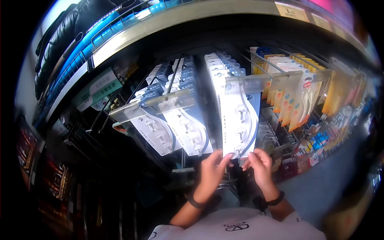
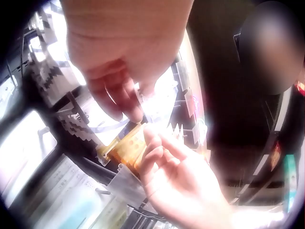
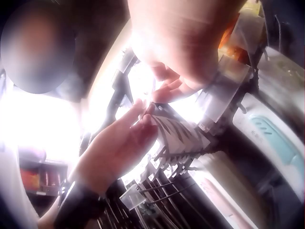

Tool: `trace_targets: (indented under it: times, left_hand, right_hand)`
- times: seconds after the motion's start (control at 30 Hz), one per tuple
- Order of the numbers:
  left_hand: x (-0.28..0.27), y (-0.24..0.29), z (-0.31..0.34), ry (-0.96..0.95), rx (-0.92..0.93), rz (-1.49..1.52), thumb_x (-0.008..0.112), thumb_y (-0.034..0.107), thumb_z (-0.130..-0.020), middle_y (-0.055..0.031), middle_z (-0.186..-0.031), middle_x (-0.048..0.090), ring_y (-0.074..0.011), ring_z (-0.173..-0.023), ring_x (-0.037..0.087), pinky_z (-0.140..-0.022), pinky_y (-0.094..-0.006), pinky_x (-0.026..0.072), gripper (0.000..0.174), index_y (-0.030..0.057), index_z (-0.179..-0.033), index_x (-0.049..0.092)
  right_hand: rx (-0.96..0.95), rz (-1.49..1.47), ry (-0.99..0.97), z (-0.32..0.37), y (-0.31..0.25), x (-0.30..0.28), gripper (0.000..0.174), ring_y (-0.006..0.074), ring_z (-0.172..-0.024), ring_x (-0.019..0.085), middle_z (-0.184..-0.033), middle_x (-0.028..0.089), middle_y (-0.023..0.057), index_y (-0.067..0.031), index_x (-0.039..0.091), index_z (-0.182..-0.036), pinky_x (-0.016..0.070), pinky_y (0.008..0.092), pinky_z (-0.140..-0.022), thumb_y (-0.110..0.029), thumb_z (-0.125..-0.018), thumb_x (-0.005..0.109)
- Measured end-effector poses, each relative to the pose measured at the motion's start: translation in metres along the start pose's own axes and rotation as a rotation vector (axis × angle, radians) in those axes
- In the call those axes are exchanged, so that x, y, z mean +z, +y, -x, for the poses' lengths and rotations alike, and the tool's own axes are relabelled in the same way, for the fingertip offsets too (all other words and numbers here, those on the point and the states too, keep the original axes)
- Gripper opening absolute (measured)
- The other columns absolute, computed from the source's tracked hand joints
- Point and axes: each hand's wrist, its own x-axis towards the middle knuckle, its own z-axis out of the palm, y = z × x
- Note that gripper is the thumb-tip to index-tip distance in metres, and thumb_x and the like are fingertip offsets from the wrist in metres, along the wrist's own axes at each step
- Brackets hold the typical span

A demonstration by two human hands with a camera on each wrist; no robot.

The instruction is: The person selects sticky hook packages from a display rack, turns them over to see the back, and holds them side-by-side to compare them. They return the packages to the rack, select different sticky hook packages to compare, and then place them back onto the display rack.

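Note:
A white and blue card of clear wall hooks (image 1: 240,132) hangs at the front of a peg, behind a clear price holder (image 1: 245,85). My left hand (image 1: 213,173) pinches its lower left corner, thumb on the front face. At the lower right corner, my right hand (image 1: 262,169) pinches the edge with thumb and fingers. Close together at the card, both hands also show in the left wrist view, where the right hand (image 2: 183,183) faces the left hand (image 2: 128,47). Glare washes out the card in the wrist views.
Two more rows of hook cards (image 1: 188,132) hang to the left. Orange and white carded packs (image 1: 306,98) hang on the right. Overhead runs a shelf edge (image 1: 224,9) with price labels, and a green sign (image 1: 96,90) stands at left.

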Motion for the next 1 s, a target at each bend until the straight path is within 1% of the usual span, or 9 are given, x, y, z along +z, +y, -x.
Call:
trace_targets:
  times: [0.07,0.27,0.37,0.47,0.57,0.67,0.77,0.97,1.0]
  left_hand:
    - [-0.002,-0.003,0.002,-0.010,-0.031,0.019,0.069,0.011,-0.093,-0.0091,-0.083,0.072,-0.0107,-0.068,0.066,-0.059,-0.0230,0.0488,0.018,-0.0021,-0.105,0.069]
    - [-0.003,0.002,0.000,0.006,-0.050,0.002,0.067,0.007,-0.093,-0.0062,-0.080,0.069,-0.0095,-0.065,0.064,-0.059,-0.0221,0.0495,0.013,-0.0043,-0.100,0.066]
    - [-0.004,-0.007,-0.006,0.045,-0.049,0.026,0.069,0.016,-0.093,-0.0094,-0.079,0.072,-0.0107,-0.064,0.066,-0.057,-0.0230,0.0481,0.023,-0.0024,-0.106,0.067]
    - [-0.002,0.000,-0.017,0.107,0.017,-0.020,0.067,0.017,-0.095,-0.0098,-0.078,0.072,-0.0111,-0.063,0.066,-0.055,-0.0237,0.0482,0.024,-0.0025,-0.109,0.065]
    - [-0.002,0.008,-0.027,0.087,-0.005,-0.091,0.065,0.016,-0.096,-0.0108,-0.079,0.071,-0.0119,-0.062,0.066,-0.053,-0.0247,0.0485,0.024,-0.0027,-0.111,0.063]
    - [0.004,0.006,-0.032,0.099,-0.016,-0.029,0.064,0.015,-0.096,-0.0113,-0.079,0.070,-0.0125,-0.060,0.065,-0.051,-0.0259,0.0486,0.023,-0.0032,-0.111,0.063]
    - [0.011,0.004,-0.034,0.170,0.024,-0.016,0.063,0.013,-0.096,-0.0111,-0.077,0.070,-0.0130,-0.059,0.065,-0.051,-0.0262,0.0486,0.022,-0.0035,-0.111,0.063]
    - [0.015,0.008,-0.039,0.216,0.042,-0.095,0.062,0.012,-0.096,-0.0114,-0.075,0.069,-0.0137,-0.060,0.065,-0.052,-0.0269,0.0486,0.019,-0.0027,-0.109,0.063]
    - [0.015,0.004,-0.039,0.227,0.021,-0.127,0.064,0.012,-0.095,-0.0142,-0.078,0.070,-0.0187,-0.063,0.068,-0.055,-0.0294,0.0511,0.019,-0.0020,-0.107,0.063]
  right_hand:
    - [0.010,-0.009,0.005,0.002,0.003,0.000,0.018,0.0162,-0.067,0.065,-0.091,0.070,0.0153,0.0045,0.061,-0.107,0.0535,0.0276,-0.060,-0.011,-0.099,0.057]
    - [-0.001,-0.014,0.030,0.001,0.008,0.001,0.017,0.0164,-0.065,0.065,-0.089,0.070,0.0155,0.0043,0.060,-0.105,0.0533,0.0284,-0.059,-0.011,-0.099,0.057]
    - [0.008,-0.034,0.037,-0.008,0.008,0.002,0.017,0.0165,-0.065,0.066,-0.089,0.070,0.0156,0.0040,0.060,-0.105,0.0532,0.0284,-0.058,-0.011,-0.099,0.058]
    - [-0.007,-0.021,0.058,-0.017,0.012,0.001,0.017,0.0171,-0.066,0.066,-0.089,0.070,0.0157,0.0036,0.060,-0.106,0.0538,0.0281,-0.059,-0.012,-0.099,0.058]
    - [0.087,-0.020,0.067,-0.024,0.002,0.007,0.016,0.0192,-0.068,0.068,-0.088,0.069,0.0159,0.0009,0.058,-0.108,0.0538,0.0275,-0.061,-0.013,-0.098,0.058]
    - [0.091,-0.016,0.086,-0.032,-0.004,0.010,0.020,0.0223,-0.075,0.070,-0.092,0.069,0.0166,0.0014,0.057,-0.112,0.0575,0.0303,-0.068,-0.013,-0.098,0.059]
    - [0.100,-0.019,0.082,-0.035,-0.010,0.011,0.027,0.0270,-0.082,0.072,-0.103,0.067,0.0208,0.0043,0.051,-0.120,0.0609,0.0366,-0.075,-0.011,-0.099,0.056]
    - [0.101,0.031,-0.014,-0.008,-0.024,-0.005,0.034,0.0304,-0.089,0.071,-0.114,0.063,0.0246,0.0036,0.042,-0.130,0.0611,0.0387,-0.078,-0.009,-0.100,0.054]
    - [0.109,0.035,-0.024,-0.003,-0.021,-0.013,0.032,0.0303,-0.087,0.071,-0.110,0.064,0.0240,0.0034,0.043,-0.129,0.0614,0.0388,-0.077,-0.008,-0.100,0.053]
